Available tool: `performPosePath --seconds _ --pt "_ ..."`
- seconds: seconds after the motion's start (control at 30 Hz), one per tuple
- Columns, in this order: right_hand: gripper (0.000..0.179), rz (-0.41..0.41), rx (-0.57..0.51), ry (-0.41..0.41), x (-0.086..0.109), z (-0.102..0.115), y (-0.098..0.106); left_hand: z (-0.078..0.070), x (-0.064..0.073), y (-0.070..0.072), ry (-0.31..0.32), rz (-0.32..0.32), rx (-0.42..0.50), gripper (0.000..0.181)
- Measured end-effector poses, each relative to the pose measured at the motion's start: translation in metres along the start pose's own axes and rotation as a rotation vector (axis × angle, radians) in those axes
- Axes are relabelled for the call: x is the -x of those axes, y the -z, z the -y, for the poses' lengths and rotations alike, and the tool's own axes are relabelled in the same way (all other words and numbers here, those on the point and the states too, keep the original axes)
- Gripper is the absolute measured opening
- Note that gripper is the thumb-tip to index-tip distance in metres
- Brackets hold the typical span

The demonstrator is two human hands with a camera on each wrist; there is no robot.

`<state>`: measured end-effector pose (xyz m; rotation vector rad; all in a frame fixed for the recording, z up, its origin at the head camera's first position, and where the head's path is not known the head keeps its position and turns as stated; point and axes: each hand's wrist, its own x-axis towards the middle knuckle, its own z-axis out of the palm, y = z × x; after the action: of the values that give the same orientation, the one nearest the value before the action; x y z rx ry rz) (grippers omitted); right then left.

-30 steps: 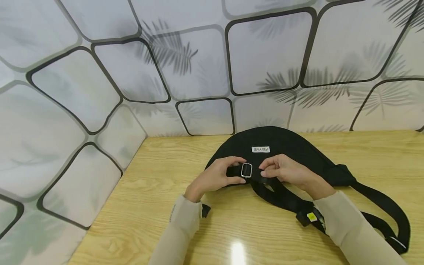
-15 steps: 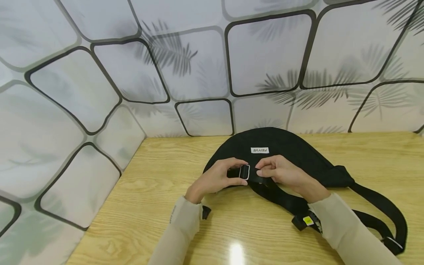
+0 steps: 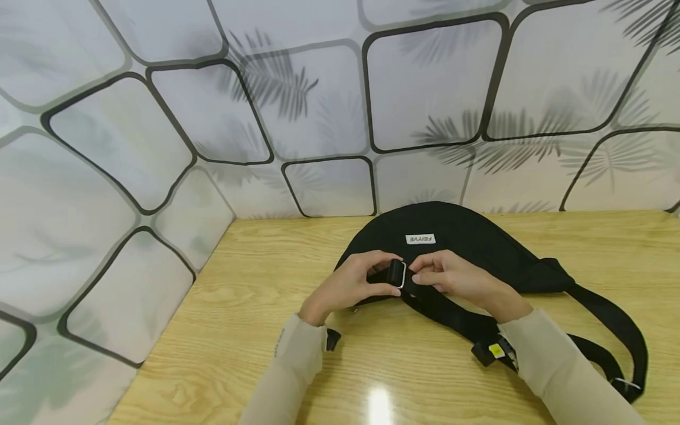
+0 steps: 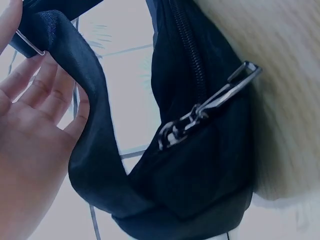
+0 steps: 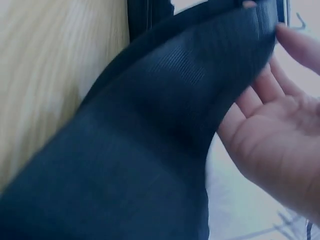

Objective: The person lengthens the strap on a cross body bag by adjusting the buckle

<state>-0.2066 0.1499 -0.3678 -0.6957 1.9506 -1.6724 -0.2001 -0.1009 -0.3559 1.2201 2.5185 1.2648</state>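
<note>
A black crescent-shaped sling bag (image 3: pixel 451 236) with a small white label (image 3: pixel 420 239) lies on the table in the head view. My left hand (image 3: pixel 345 283) grips the strap at its metal slide buckle (image 3: pixel 402 275), thumb below and fingers above. A fold of webbing (image 3: pixel 395 273) bulges at the buckle. Just right of it, my right hand (image 3: pixel 459 276) pinches the black strap (image 3: pixel 435 304) between thumb and fingertips. The left wrist view shows the strap (image 4: pixel 95 110) looping down to the bag's end, beside a metal zipper pull (image 4: pixel 220 97). In the right wrist view, strap webbing (image 5: pixel 150 115) hides some fingertips.
The wooden table (image 3: pixel 255 260) meets a patterned wall (image 3: pixel 319 118) behind and at left. A black clip with a yellow sticker (image 3: pixel 496 351) lies by my right cuff, and a small black piece (image 3: pixel 333 339) by my left. Strap (image 3: pixel 627 321) loops at right.
The webbing at the slide buckle now bulges up in a fold and covers part of the metal frame. The right hand stays pinching beside it. The bag has barely shifted.
</note>
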Motion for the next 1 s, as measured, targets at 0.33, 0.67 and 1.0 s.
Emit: performPosePath --seconds 0.33,0.67,1.0 --pt "0.014 0.058 0.083 0.027 0.003 -0.013 0.012 0.001 0.001 -0.001 -0.001 -0.011 -0.032 0.048" --pt "0.007 -0.009 0.011 0.066 0.000 -0.007 0.000 -0.002 -0.003 -0.002 -0.017 0.007 0.002 0.041" --pt "0.015 -0.006 0.098 0.014 0.000 0.003 0.000 -0.002 -0.004 -0.003 -0.018 0.028 0.004 0.038"
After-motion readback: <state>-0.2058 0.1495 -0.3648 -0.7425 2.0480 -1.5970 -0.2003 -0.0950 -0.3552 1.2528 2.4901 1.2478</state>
